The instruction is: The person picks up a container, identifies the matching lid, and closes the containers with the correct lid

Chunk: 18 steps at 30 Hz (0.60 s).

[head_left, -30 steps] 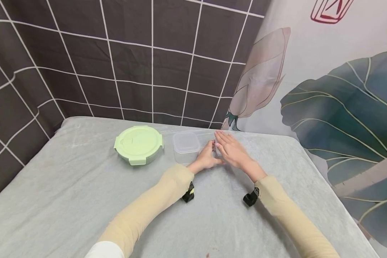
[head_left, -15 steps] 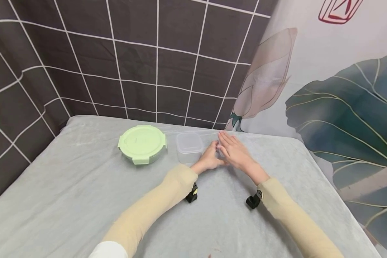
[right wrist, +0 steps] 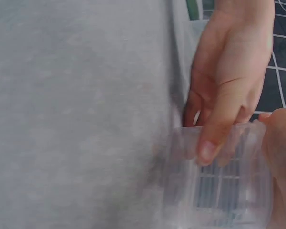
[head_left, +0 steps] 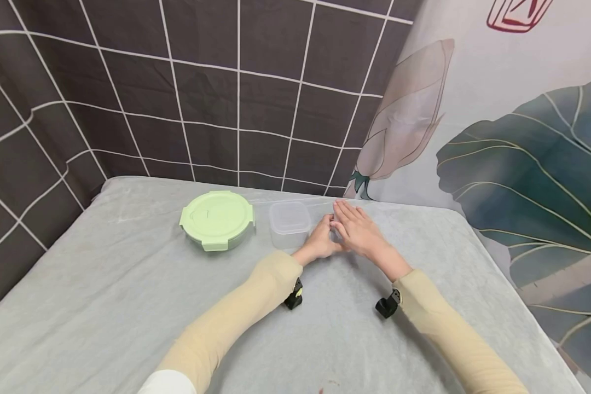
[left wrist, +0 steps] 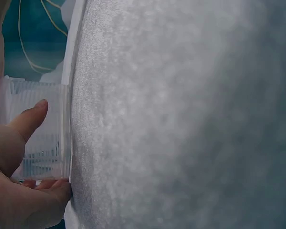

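Observation:
My left hand (head_left: 321,241) holds a clear ribbed plastic box (left wrist: 44,126), thumb on the near side and fingers on the left side. In the right wrist view the same box (right wrist: 219,186) stands on the grey cloth, its walls see-through. My right hand (head_left: 358,232) lies over the top of this box, fingers straight and together. Both hands mostly hide the box in the head view. Just left of my left hand stands a clear square food container (head_left: 289,218) with a translucent lid on top.
Further left stands a round glass food container with a light green clip lid (head_left: 216,219). A grey cloth (head_left: 128,295) covers the table. Dark checked fabric (head_left: 202,93) hangs behind the table's back edge, and a leaf-patterned curtain (head_left: 532,158) hangs along the right side.
The head view has shifted a little, so everything sits slightly further right in it than a second ago. Both hands keep their places at the clear box.

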Tool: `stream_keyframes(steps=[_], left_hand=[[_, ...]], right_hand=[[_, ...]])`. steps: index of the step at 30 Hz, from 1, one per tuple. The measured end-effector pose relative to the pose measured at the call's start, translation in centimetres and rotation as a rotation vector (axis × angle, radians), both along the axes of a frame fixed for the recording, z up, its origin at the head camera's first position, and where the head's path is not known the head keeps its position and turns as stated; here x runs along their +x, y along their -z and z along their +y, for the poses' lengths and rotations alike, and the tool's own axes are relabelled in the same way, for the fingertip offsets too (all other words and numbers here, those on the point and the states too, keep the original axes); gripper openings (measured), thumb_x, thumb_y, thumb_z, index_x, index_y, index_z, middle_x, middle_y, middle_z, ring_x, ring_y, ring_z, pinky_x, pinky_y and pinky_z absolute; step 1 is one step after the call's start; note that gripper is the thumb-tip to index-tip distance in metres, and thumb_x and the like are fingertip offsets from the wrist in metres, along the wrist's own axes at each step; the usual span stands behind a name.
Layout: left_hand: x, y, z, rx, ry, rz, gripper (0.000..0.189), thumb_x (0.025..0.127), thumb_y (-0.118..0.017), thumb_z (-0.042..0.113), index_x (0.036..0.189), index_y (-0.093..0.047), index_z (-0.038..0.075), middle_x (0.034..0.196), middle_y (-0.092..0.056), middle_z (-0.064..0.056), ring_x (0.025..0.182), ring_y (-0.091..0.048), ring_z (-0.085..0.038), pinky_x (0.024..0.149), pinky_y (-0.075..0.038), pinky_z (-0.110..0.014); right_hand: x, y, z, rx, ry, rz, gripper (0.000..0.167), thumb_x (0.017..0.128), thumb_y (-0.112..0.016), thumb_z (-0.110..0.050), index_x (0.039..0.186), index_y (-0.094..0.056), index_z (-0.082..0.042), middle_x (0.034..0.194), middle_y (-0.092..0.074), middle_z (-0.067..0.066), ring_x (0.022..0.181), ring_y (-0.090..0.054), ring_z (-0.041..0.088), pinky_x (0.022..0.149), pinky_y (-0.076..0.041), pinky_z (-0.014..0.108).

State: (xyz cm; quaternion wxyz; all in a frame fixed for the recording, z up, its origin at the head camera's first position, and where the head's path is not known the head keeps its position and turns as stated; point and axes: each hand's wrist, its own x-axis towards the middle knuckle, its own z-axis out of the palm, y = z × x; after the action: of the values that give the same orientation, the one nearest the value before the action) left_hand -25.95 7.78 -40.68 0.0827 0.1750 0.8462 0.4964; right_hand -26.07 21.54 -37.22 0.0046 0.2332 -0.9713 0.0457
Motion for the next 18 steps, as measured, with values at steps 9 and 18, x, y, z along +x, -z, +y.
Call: stream_keyframes(steps=[9,18], left_hand=[[-0.1,0.1,-0.1,0.004,0.012,-0.003,0.087,0.078,-0.078,0.012,0.145,-0.026,-0.004,0.147,-0.039,-0.021,0.136,-0.041,-0.031,0.115,-0.034,-0.038],[-0.1,0.2,0.0,0.02,0.004,-0.002,0.083,0.078,-0.077,0.009,0.144,-0.028,-0.004,0.143,-0.043,-0.022,0.136,-0.041,-0.032,0.114,-0.035,-0.039]], right_hand=[[-0.1,1.0,-0.1,0.01,0.007,0.075,0.066,0.103,-0.034,-0.043,0.151,-0.021,0.0,0.16,-0.02,0.015,0.148,-0.019,0.03,0.122,-0.015,0.048],[0.0,1.0,0.0,-0.02,-0.012,0.107,0.069,0.1,-0.04,-0.044,0.15,-0.023,0.001,0.159,-0.022,0.016,0.147,-0.021,0.031,0.122,-0.016,0.047]])
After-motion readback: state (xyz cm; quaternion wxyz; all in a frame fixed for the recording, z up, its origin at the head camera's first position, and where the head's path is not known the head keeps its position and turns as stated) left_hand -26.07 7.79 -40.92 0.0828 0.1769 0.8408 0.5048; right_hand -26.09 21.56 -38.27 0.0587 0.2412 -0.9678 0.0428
